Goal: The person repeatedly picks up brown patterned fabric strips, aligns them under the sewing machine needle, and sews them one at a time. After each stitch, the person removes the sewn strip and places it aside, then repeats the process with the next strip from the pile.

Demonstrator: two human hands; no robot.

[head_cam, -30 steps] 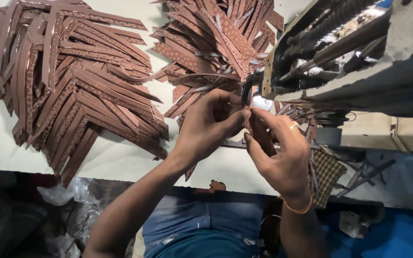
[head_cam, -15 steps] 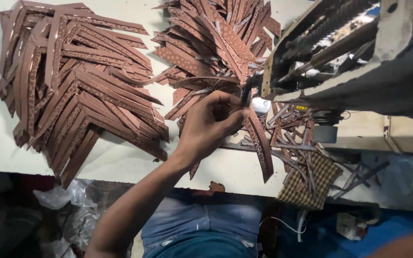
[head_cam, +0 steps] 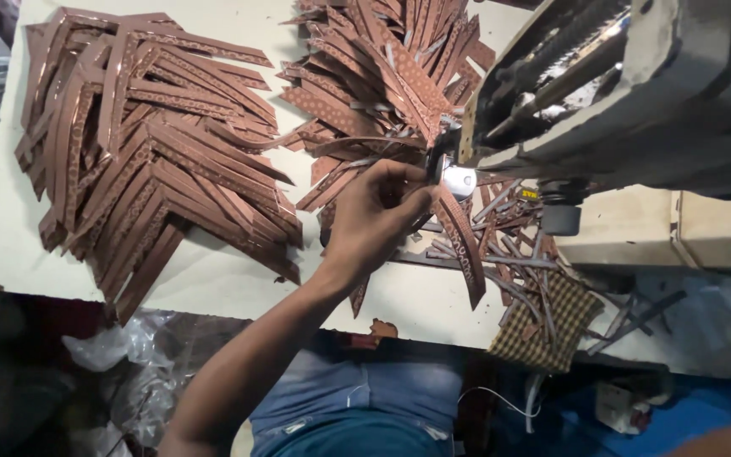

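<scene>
My left hand (head_cam: 374,222) pinches the upper end of a long brown patterned leather strip (head_cam: 464,250) and holds it at the foot of a grey sewing machine (head_cam: 628,101). The strip curves down toward the table's near edge. My right hand has left the work; only a blurred sliver of arm (head_cam: 725,440) shows at the bottom right corner. A large heap of similar brown strips (head_cam: 154,161) lies on the white table (head_cam: 213,279) to the left, and a second heap (head_cam: 382,76) lies behind my left hand.
Thin grey offcuts (head_cam: 518,262) are scattered under the machine head. A checked cloth (head_cam: 543,326) hangs at the table's front edge. Crumpled plastic bags (head_cam: 120,355) lie on the floor at the left. My blue trousers (head_cam: 365,406) are below the table.
My right hand, which held the strip together with the left a second ago, has let go and pulled back out of view. The left hand keeps the strip at the machine.
</scene>
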